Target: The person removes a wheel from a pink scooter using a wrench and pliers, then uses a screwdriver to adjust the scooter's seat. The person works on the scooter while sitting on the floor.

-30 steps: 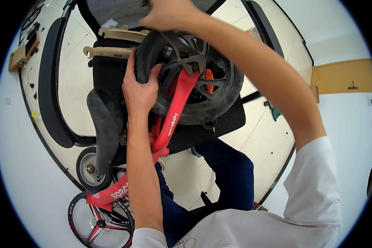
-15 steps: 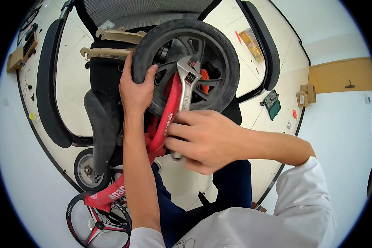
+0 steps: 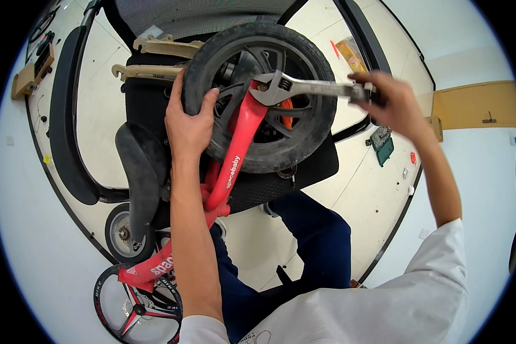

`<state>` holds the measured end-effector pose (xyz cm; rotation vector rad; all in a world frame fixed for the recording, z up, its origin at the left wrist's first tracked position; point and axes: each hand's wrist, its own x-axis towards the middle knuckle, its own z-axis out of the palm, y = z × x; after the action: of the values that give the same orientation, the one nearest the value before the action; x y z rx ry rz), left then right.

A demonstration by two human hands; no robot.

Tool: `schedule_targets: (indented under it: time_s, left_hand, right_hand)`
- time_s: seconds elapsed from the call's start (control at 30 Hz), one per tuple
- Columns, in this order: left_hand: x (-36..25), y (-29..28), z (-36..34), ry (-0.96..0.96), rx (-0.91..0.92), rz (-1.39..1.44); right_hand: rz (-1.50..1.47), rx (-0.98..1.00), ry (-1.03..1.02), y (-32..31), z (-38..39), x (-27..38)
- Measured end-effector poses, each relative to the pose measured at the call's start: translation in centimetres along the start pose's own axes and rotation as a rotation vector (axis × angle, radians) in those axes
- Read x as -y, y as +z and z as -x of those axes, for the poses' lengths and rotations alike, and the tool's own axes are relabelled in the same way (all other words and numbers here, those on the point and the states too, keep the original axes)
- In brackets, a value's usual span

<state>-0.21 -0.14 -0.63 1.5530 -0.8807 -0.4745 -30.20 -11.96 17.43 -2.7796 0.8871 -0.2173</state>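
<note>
A small bicycle wheel [image 3: 324, 114] with a black tyre lies across a black chair seat, fitted to a red bicycle fork [image 3: 239, 146]. My left hand [image 3: 191, 117] grips the tyre's left side, thumb on the near face and fingers round behind. In my right hand [image 3: 393, 103] is the handle end of a silver adjustable wrench [image 3: 321, 88], which points right across the wheel. Its jaws sit at the fork's tip, around the axle nut [image 3: 262, 88]. A black bicycle saddle [image 3: 139, 166] stands left of my left forearm.
Two beige metal arms [image 3: 149, 71] lie on the seat's far left. Armrests [image 3: 74, 114] flank the chair. Below left are a geared wheel [image 3: 116, 229] and a spoked black-and-red wheel [image 3: 106, 275]. A green case [image 3: 384, 152] lies open on the floor at right.
My right hand has swung up and to the right with the wrench handle, from beside the fork to beyond the wheel's right edge. The left hand stays on the tyre.
</note>
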Motion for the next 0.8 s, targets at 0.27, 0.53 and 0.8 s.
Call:
schedule_targets:
  time_s: [0.27, 0.53, 0.8]
  left_hand:
    - [0.1, -0.1, -0.1, -0.006, 0.002, 0.042]
    - [-0.7, 0.6, 0.1, -0.003, 0.000, -0.011]
    - [-1.2, 0.5, 0.6, -0.179, -0.090, 0.129]
  right_hand:
    - [-0.131, 0.216, 0.133, -0.8, -15.2, -0.1]
    - [-0.718, -0.007, -0.052, 10.6, -24.2, 8.4]
    - [-0.299, 0.141, -0.605, 11.0, -9.9, 17.9]
